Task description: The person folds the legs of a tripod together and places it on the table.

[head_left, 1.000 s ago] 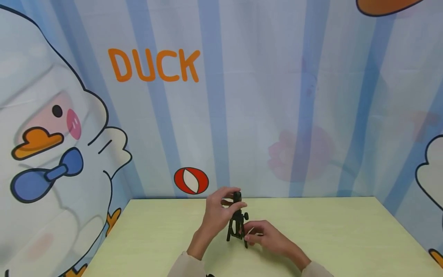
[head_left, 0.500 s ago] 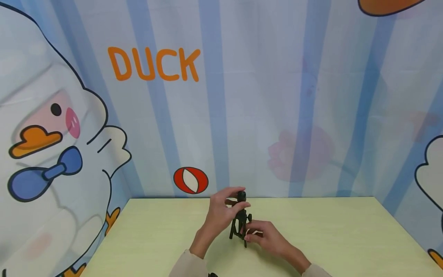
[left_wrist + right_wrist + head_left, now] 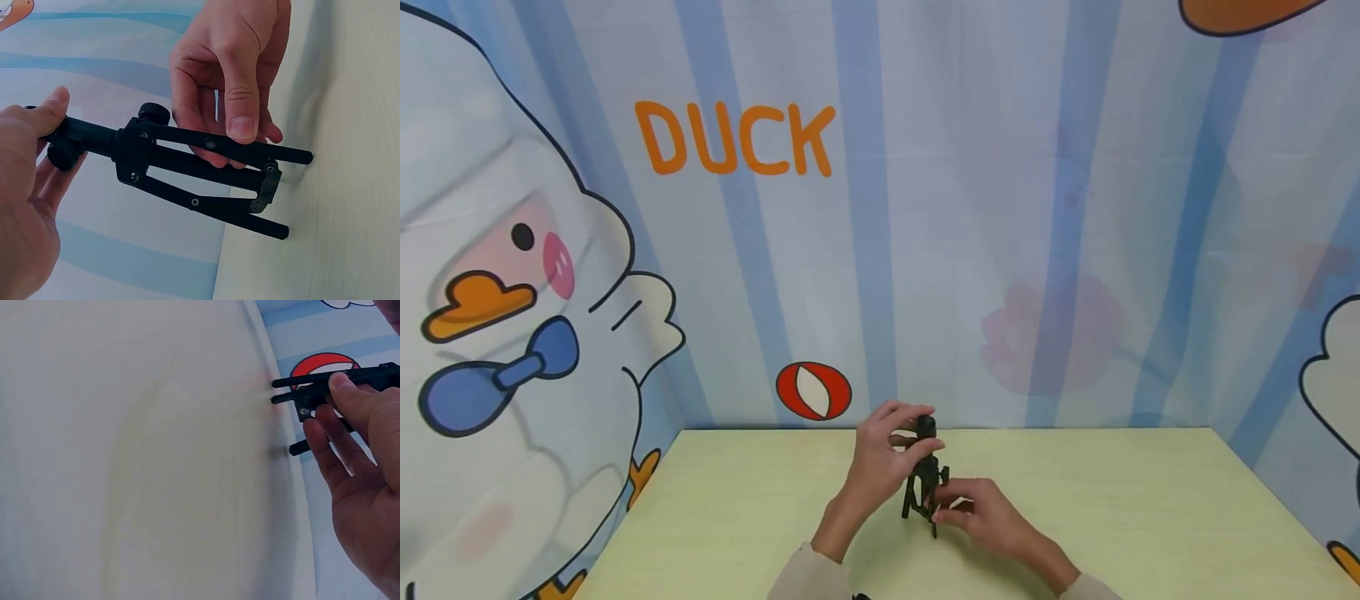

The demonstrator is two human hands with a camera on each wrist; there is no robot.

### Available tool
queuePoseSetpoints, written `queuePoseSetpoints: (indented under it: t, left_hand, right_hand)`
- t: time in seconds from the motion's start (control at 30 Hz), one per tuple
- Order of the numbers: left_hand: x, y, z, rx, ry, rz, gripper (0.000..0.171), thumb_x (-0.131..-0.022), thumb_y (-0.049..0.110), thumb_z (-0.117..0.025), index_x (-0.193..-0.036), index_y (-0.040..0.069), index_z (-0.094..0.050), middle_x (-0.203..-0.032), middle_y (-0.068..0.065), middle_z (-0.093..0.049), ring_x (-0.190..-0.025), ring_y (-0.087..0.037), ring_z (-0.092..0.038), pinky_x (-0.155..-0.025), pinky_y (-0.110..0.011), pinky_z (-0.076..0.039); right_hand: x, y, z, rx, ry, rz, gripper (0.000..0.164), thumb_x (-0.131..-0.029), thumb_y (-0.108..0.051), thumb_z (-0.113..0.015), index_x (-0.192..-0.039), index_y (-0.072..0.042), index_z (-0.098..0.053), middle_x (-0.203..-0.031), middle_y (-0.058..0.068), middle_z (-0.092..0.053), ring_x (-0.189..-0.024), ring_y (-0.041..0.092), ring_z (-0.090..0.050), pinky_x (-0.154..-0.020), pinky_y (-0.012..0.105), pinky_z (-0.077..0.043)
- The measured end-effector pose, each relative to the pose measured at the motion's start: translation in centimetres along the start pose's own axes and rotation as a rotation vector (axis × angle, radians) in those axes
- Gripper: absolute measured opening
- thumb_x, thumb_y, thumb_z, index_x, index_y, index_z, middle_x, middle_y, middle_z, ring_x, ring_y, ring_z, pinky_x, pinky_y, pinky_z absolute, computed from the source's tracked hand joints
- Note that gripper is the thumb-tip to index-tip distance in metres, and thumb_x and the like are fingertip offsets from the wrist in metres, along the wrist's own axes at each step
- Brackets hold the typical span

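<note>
A small black tripod (image 3: 927, 477) stands roughly upright between both hands, its legs only partly spread. My left hand (image 3: 880, 454) grips its top from the left, thumb in front. Lower down, my right hand (image 3: 988, 515) pinches one leg between thumb and fingers. In the left wrist view, the tripod (image 3: 206, 167) shows its centre column, hinged braces and a round side knob (image 3: 154, 113). The right wrist view shows the leg ends (image 3: 284, 383) close to the tabletop; whether they touch it I cannot tell.
The pale yellow table (image 3: 1135, 508) reaches back to a blue-striped curtain (image 3: 955, 250) printed with cartoon ducks and the word DUCK. A small dark object (image 3: 861, 597) peeks in at the bottom edge beside the left sleeve (image 3: 811, 573).
The tripod and my left hand have shifted slightly to the right, and the tripod has turned a little. My right hand keeps its pinch on the leg with only a tiny shift right.
</note>
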State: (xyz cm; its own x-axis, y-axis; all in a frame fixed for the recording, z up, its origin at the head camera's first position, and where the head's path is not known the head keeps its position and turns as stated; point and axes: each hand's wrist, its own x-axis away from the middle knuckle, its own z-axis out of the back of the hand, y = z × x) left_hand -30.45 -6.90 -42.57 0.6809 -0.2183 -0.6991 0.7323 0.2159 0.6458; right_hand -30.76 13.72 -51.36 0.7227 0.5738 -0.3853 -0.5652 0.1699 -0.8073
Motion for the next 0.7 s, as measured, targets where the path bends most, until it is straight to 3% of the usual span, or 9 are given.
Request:
queuePoseSetpoints:
  t: [0.13,0.33,0.53,0.7]
  left_hand:
    - [-0.1,0.1,0.1,0.005,-0.025,0.012,0.038,-0.087,0.009,-0.086,-0.123,0.014,-0.075,-0.109,-0.002,-0.066,-0.095,-0.019,-0.072,-0.078,-0.029,-0.062]
    - [-0.2,0.2,0.4,-0.037,-0.057,0.031,0.039,-0.088,0.007,-0.084,-0.125,0.016,-0.074,-0.108,0.005,-0.070,-0.096,-0.014,-0.070,-0.086,-0.033,-0.061]
    - [-0.2,0.4,0.4,-0.029,-0.093,0.040,0.039,-0.091,0.004,-0.080,-0.128,0.016,-0.072,-0.106,0.003,-0.072,-0.098,-0.015,-0.070,-0.094,-0.037,-0.059]
    - [-0.2,0.5,0.4,0.032,-0.152,0.055,0.036,-0.094,-0.001,-0.074,-0.127,0.014,-0.071,-0.115,-0.002,-0.072,-0.108,-0.017,-0.071,-0.100,-0.036,-0.055]
  right_hand:
    - [0.1,-0.3,0.8,0.013,0.033,-0.045,0.009,-0.093,-0.001,-0.076,-0.094,-0.008,-0.072,-0.094,0.004,-0.072,-0.088,0.015,-0.071,-0.076,0.032,-0.063]
    - [0.1,-0.4,1.9,0.007,0.097,-0.140,0.018,-0.095,-0.001,-0.074,-0.108,-0.006,-0.064,-0.104,0.012,-0.065,-0.093,0.025,-0.068,-0.074,0.031,-0.061]
    - [0.4,-0.2,2.5,-0.073,-0.027,-0.135,0.023,-0.101,0.001,-0.063,-0.124,-0.002,-0.067,-0.122,0.019,-0.064,-0.104,0.036,-0.067,-0.080,0.036,-0.061]
    - [0.5,0.3,2.6,-0.115,-0.127,-0.110,0.026,-0.102,0.002,-0.060,-0.127,0.005,-0.067,-0.119,0.021,-0.068,-0.100,0.034,-0.070,-0.082,0.038,-0.061]
